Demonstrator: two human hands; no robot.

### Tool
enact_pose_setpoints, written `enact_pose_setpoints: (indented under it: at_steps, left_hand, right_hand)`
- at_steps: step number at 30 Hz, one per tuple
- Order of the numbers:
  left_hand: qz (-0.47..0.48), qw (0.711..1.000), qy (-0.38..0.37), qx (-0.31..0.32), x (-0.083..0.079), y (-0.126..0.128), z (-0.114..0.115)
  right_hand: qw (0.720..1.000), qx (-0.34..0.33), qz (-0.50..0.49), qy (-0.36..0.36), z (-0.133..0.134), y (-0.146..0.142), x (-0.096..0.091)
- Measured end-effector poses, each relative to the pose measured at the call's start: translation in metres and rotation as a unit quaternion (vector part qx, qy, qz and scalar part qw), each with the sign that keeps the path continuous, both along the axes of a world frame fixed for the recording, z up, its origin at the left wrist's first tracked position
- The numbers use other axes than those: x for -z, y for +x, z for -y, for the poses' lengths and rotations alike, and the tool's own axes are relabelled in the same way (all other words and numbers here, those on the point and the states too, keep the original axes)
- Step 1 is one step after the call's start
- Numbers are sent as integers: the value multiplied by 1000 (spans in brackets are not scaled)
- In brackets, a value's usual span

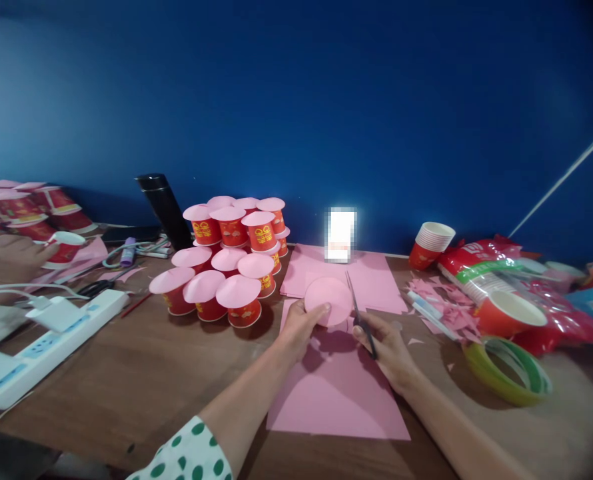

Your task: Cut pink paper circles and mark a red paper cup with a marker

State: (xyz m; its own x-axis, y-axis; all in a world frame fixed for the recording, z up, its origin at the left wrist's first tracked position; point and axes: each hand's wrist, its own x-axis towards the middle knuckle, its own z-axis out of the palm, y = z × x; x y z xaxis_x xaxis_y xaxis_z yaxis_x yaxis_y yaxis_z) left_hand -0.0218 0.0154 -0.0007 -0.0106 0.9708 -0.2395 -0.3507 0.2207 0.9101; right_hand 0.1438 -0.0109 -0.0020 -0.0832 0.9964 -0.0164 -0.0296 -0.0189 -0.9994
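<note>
My left hand (300, 325) pinches a round pink paper disc (329, 301), holding it upright above the table. My right hand (386, 343) grips a pair of scissors (359, 313), whose blades point up along the disc's right edge. Under both hands lies a pink paper sheet (336, 393). More pink sheets (371, 277) lie behind it. To the left stands a stack of red paper cups (226, 267) with pink paper lids, piled in tiers.
A white power strip (41, 340) and cables lie at left, where another person's hand (11, 257) holds a red cup. A black flask (164, 210), a green tape roll (509, 370), nested cups (429, 243), pink scraps (441, 303) and plastic cup bags (506, 273) surround the sheets.
</note>
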Motion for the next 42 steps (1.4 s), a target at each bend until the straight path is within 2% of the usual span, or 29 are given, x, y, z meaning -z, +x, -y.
enact_pose_setpoints:
  at_steps: [8, 14, 20, 26, 33, 42]
  left_hand:
    - [-10, 1000, -7, 9, -6, 0, 2]
    - [-14, 1000, -7, 16, -3, -1, 1]
    - [-21, 999, 9, 21, 3, -3, -2]
    - [32, 999, -9, -7, -1, -1, -2]
    - [68, 997, 1, -48, -4, 1, -3]
    - [66, 997, 2, -39, -2, 1, -3]
  right_hand:
    - [998, 2, 51, 35, -2, 1, 1]
    - [995, 7, 80, 56, -3, 1, -1]
    - [999, 20, 31, 21, -3, 2, 6]
    - [999, 9, -23, -23, -3, 3, 11]
    - [999, 8, -29, -37, -2, 1, 6]
    - [999, 13, -31, -37, 0, 0, 5]
